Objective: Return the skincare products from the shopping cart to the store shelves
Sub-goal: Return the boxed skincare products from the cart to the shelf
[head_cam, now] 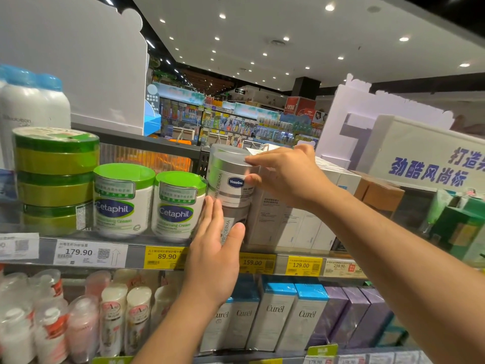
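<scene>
At the centre of the frame my right hand (284, 177) grasps the upper Vaseline jar (231, 177) — thumb on its side, fingers on the silver lid — stacked on a lower jar (232, 222) marked PRO DERMA on the top shelf (136, 254). My left hand (217, 248) is flat with straight fingers, pressed against that lower jar. Left of them stand two green-lidded Cetaphil tubs (147, 203); further left, a stack of green tins (55, 177). Price tags (168, 256) read 179.90, 89.90, 159.00, 129.00. Below — Curél boxes (288, 316).
</scene>
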Demonstrator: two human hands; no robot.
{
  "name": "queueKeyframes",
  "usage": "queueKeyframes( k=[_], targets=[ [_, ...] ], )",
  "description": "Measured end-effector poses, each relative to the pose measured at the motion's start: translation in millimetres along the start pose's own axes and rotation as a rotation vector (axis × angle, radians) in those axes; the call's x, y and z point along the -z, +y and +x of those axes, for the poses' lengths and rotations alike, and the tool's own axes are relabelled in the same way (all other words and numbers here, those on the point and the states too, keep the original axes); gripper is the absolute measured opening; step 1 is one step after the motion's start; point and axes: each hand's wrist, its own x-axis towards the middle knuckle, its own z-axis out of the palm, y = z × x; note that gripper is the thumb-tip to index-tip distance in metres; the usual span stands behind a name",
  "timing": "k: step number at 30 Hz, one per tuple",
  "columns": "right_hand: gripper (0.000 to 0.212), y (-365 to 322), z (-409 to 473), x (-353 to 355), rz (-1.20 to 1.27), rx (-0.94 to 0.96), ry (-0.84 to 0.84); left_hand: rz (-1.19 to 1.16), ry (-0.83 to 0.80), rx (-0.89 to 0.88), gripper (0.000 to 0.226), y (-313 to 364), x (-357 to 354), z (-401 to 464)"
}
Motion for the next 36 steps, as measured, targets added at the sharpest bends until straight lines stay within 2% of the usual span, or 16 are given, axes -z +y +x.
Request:
queueKeyframes(
  k=[9,14,20,24,30,36],
  targets=[
    [0.027,-6,-5,2,0.004,-0.014,0.014,0.002,-0.023,0.004,0.065,2,3,0],
    [0.038,-16,-9,6,-0.004,-0.080,-0.030,-0.088,0.010,0.010,0.064,4,4,0],
    [0.040,-34,-30,8,0.076,-0.117,0.102,-0.252,0.009,-0.005,0.077,-3,6,-12],
    [0.039,-45,-47,4,0.083,-0.122,0.164,-0.407,0.012,-0.065,0.067,-13,5,-20],
    [0.036,-54,-98,-3,0.069,-0.113,0.296,-0.680,0.016,-0.137,0.066,-12,-3,-39],
    [0.036,-55,-184,-1,0.014,-0.247,0.309,-0.716,-0.136,-0.147,0.063,4,-30,-87]
  ],
)
